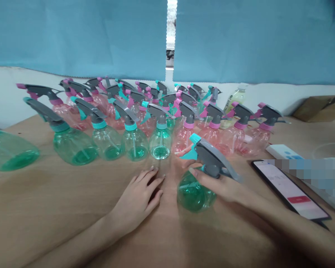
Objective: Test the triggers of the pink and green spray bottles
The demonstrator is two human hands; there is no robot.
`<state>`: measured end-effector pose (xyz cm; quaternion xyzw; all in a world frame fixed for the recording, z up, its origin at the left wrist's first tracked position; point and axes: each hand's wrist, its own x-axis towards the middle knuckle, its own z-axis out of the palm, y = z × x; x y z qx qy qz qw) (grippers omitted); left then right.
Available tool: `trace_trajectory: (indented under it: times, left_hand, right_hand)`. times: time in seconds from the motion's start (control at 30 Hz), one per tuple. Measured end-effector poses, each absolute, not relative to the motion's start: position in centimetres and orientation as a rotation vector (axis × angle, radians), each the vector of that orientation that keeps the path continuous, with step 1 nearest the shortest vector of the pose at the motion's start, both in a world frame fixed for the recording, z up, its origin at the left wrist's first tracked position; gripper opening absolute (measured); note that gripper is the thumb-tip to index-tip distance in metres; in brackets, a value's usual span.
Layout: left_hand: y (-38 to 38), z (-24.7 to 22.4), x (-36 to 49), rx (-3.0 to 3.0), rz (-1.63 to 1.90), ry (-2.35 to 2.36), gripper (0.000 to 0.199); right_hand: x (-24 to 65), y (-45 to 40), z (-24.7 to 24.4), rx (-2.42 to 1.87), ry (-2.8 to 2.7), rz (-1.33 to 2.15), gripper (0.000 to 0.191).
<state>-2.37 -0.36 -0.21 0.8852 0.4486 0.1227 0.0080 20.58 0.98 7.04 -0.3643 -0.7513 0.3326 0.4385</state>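
Observation:
My right hand (212,181) is closed round the neck of a green spray bottle (197,193) with a grey head and turquoise trigger. This bottle is tilted, its nozzle pointing up and left. On the wooden table (72,208), to the left of it, my left hand (141,195) rests palm down with fingers spread, holding nothing. Just beyond my left fingertips a green spray bottle (160,143) stands upright at the front of several rows. Pink spray bottles (241,134) with grey and pink heads fill the right front and the back rows.
At the left edge lies a green bottle body (13,150). A lit phone (290,190) lies on the right, beside a white box (284,152). A pale yellow bottle (236,100) and a brown cardboard box (318,108) stand behind. Blue curtains (78,37) hang at the back.

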Motion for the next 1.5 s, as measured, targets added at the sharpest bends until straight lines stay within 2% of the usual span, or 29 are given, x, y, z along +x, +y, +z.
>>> trace_trajectory:
  times: [0.43, 0.67, 0.9, 1.07, 1.23, 1.5]
  left_hand:
    - [-0.4, 0.0, -2.1, 2.770, 0.361, 1.387, 0.034]
    - [-0.4, 0.0, -2.1, 2.760, 0.349, 1.398, 0.035]
    - [-0.5, 0.1, -2.0, 2.741, 0.360, 1.404, 0.035]
    - [-0.3, -0.1, -2.3, 2.765, 0.381, 1.362, 0.036]
    - [-0.2, -0.2, -2.7, 2.772, 0.402, 1.335, 0.038]
    - [-0.5, 0.1, -2.4, 2.630, 0.529, 1.283, 0.050]
  right_hand:
    - [20.5, 0.7, 7.5, -0.952, -1.850, 0.735, 0.010]
    - [20.4, 0.9, 6.9, -0.905, -1.894, 0.778, 0.032]
    - [20.5, 0.8, 6.8, -1.060, -1.937, 0.679, 0.037]
    - [20.7, 0.8, 6.7, -1.017, -1.952, 0.701, 0.029]
    - [20.5, 1.0, 6.1, -0.941, -1.866, 0.778, 0.043]
    - [20.4, 1.3, 5.1, -1.025, -1.805, 0.681, 0.021]
